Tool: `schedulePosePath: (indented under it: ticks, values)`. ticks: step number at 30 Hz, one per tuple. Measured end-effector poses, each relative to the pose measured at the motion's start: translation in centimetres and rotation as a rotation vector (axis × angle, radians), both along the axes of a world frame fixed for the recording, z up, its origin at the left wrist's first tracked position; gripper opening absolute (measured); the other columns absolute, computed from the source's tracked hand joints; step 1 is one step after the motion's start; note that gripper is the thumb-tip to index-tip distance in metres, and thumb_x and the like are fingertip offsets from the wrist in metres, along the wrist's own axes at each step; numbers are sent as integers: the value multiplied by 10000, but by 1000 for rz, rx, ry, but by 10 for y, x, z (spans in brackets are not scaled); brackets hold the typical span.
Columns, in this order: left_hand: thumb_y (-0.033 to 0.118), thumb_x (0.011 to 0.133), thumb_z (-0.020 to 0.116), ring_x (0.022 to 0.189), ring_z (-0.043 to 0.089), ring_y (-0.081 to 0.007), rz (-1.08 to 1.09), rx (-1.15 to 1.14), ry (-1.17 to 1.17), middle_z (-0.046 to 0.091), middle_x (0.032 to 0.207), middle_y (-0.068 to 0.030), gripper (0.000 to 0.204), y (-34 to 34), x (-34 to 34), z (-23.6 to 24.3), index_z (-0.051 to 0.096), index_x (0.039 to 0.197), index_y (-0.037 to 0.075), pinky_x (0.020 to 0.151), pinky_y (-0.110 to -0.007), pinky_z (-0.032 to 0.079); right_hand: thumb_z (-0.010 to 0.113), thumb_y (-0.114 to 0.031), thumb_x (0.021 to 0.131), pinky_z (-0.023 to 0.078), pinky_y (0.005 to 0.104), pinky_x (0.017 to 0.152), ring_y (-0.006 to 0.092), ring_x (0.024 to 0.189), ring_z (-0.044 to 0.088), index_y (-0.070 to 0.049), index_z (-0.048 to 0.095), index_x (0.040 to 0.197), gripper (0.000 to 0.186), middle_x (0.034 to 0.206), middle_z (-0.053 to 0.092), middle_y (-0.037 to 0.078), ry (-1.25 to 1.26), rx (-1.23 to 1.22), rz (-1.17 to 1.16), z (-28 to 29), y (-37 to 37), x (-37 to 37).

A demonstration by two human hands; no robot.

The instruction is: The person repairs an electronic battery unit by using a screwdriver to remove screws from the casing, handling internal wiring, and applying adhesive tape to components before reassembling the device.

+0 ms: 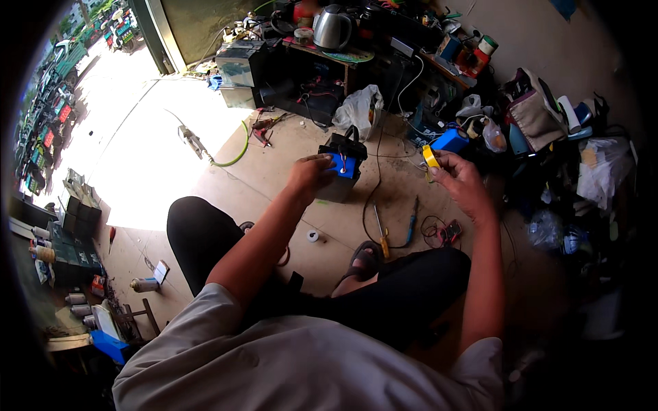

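Nearest: grey shirt and black trousers of a seated person, legs crossed, one dark strapped sandal (363,259) resting on the concrete floor (274,171). Just beyond the sandal, on the floor: a small white tape roll (313,236), a yellow-handled screwdriver (381,234), a blue-handled slim tool (412,220) and a tangle of thin black and red wires (442,233).

Above these, raised over the floor between both arms: a boxy blue-and-black battery pack with a black strap (343,168). Left hand (310,177) clasped on its left side, fingers curled closed around the top edge, holding it up. Right hand (460,179) well apart to the right, fingers pinched shut on a yellow roll of tape (430,157); a thin strand seems to run from roll towards pack, too fine to tell for sure.

Further off: a green hose (233,157) curving across the sunlit floor, a white plastic bag (358,109), a second blue block (450,140) among clutter. Farthest, on a low dark bench (322,55): a shiny steel kettle (332,29) beside a grey boxy case (240,63). At the far left, stacked dark green boxes (75,236).
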State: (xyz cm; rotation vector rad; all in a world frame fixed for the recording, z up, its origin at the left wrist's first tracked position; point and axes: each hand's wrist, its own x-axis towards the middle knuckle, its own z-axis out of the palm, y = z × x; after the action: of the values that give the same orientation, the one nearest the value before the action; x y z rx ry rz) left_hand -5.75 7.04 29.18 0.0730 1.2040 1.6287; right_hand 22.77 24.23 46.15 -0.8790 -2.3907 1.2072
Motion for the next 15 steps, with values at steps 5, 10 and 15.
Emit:
schedulePosePath:
  ticks: [5,10,15]
  values:
    - [169,1026,688,1074,688,-194,-133,355,164,700,1242,-96,406,-10,18,52,607,1390,11,935,-345,568,750,-115,924,536,391,1021,354,1261,650,14,685,1087,217,1457,612,176,22,350,263,-12,-38,-67]
    - [119,990,730,1116,670,-170,-128,478,405,708,1223,-89,371,-29,11,80,644,1326,-10,976,-323,549,758,-50,885,534,393,1014,340,1255,655,4,659,1043,194,1478,604,170,56,417,328,-21,-68,-90]
    - [75,990,717,1098,657,-149,-160,450,546,714,1182,-82,263,-31,5,74,670,1230,-21,982,-309,533,764,-40,877,533,385,1015,329,1263,655,5,660,1045,203,1477,604,167,92,230,362,-15,-75,-100]
